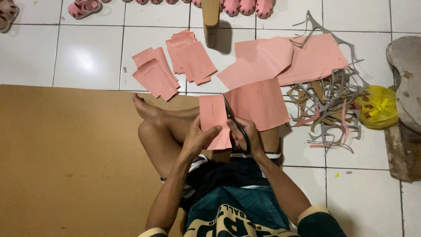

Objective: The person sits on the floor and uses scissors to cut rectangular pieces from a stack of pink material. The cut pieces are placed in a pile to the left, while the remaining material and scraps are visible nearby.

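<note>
I sit cross-legged on a white tiled floor. My left hand (198, 137) pinches the left part of a pink sheet (258, 103) held above my lap. My right hand (244, 134) is wrapped around the handles of black scissors (232, 120). Their blades point away from me and sit in a cut that splits the sheet into a narrow left strip and a wider right part.
Two piles of cut pink pieces (193, 57) lie ahead, with larger pink sheets (289, 59) to the right. Grey and pink offcut scraps (329, 109) heap beside a yellow bag (378, 107). A brown board (66, 158) covers the floor at left. Pink sandals (245, 6) line the far edge.
</note>
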`<action>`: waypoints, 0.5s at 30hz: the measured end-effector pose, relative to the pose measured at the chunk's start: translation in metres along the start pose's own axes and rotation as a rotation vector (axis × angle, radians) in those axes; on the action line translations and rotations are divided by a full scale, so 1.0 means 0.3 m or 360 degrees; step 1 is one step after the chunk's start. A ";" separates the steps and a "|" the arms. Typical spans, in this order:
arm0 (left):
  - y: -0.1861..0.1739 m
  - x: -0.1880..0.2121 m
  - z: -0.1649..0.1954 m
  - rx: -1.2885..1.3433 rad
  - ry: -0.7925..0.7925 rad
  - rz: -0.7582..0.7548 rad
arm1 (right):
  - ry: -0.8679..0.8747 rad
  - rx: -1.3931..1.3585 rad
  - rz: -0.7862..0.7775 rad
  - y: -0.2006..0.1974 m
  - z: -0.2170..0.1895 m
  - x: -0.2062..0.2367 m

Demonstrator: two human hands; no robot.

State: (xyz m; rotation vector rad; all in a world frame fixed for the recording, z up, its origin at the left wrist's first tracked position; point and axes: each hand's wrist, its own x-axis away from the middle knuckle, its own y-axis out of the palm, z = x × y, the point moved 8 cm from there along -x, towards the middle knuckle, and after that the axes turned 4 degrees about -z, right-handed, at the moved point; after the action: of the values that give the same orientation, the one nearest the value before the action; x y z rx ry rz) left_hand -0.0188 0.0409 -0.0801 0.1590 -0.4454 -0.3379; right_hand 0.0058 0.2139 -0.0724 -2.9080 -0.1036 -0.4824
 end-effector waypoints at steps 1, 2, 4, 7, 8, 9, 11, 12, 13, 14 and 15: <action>-0.017 -0.004 -0.017 0.0055 0.0027 0.0033 | 0.0013 -0.0044 0.0021 -0.006 -0.006 0.003; -0.038 -0.009 -0.036 0.0111 0.0053 0.0067 | 0.0025 -0.0089 0.0039 -0.011 -0.009 0.005; -0.129 -0.020 -0.061 0.0082 0.0122 0.0308 | -0.0045 -0.0249 0.0021 -0.021 -0.025 -0.003; -0.313 -0.002 -0.047 0.0266 0.0393 0.0747 | -0.0201 -0.0449 -0.0033 -0.090 -0.034 0.006; -0.368 -0.007 -0.022 0.0603 0.0607 0.0753 | -0.0219 -0.0426 0.0001 -0.123 -0.027 0.006; -0.404 -0.008 -0.002 0.0940 0.0816 0.0742 | -0.0233 -0.0404 0.0040 -0.154 -0.017 0.008; -0.388 -0.032 -0.028 0.0938 0.0596 0.0621 | -0.0169 -0.0541 0.0039 -0.183 0.025 0.008; -0.372 -0.046 -0.039 0.0933 0.0487 0.0556 | -0.0139 -0.0612 0.0041 -0.185 0.045 0.003; -0.351 -0.056 -0.050 0.0922 0.0437 0.0547 | -0.0148 -0.0647 0.0051 -0.187 0.059 0.001; -0.317 -0.070 -0.067 0.0915 0.0384 0.0541 | -0.0153 -0.0680 0.0058 -0.188 0.071 0.001; -0.286 -0.091 -0.081 0.0906 0.0335 0.0529 | -0.0164 -0.0713 0.0068 -0.189 0.080 -0.002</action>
State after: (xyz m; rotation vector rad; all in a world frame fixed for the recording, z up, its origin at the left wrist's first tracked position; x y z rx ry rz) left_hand -0.0555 -0.0276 -0.1316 0.6605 -0.3421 0.1407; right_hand 0.0070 0.2743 -0.0850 -3.3650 0.0616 -0.3899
